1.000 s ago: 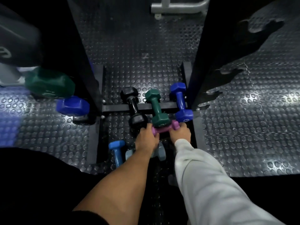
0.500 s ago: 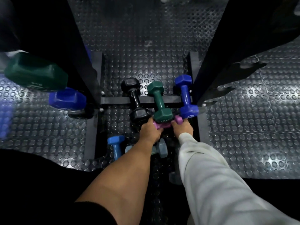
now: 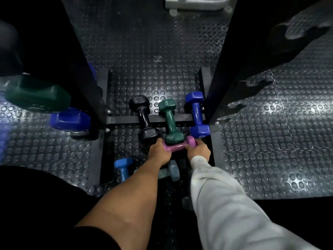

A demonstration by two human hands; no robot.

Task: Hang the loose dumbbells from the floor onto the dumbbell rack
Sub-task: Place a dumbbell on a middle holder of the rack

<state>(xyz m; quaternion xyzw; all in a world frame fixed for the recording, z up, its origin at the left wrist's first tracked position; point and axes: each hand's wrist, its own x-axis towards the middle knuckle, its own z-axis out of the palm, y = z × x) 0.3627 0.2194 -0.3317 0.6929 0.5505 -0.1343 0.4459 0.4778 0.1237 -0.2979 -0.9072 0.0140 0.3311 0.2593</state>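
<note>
We see both hands low between the rack's uprights, on one small purple dumbbell [image 3: 177, 146] that lies crosswise on the studded floor [image 3: 270, 141]. Our left hand [image 3: 159, 152], its forearm bare, wraps its fingers over the dumbbell's left end; our right hand [image 3: 199, 152], coming out of a pale grey sleeve [image 3: 225, 204], curls round its right head, so each hand has a closed hold on it. Just beyond it at twelve o'clock three dumbbells lie side by side across the black crossbar [image 3: 126, 120] of the rack base: a black dumbbell [image 3: 144, 118] at eleven o'clock, a green dumbbell [image 3: 170, 120] whose near head touches the purple one, and a blue dumbbell [image 3: 197, 114] at one o'clock. Toward seven o'clock from the hands lies a light blue dumbbell [image 3: 123, 168], and just under the left wrist a grey-blue dumbbell [image 3: 171, 171]. Far out at nine o'clock, beside the left upright [image 3: 81, 69], a large green dumbbell head [image 3: 37, 96] and a large blue dumbbell head [image 3: 70, 119] are seen, blurred.
</note>
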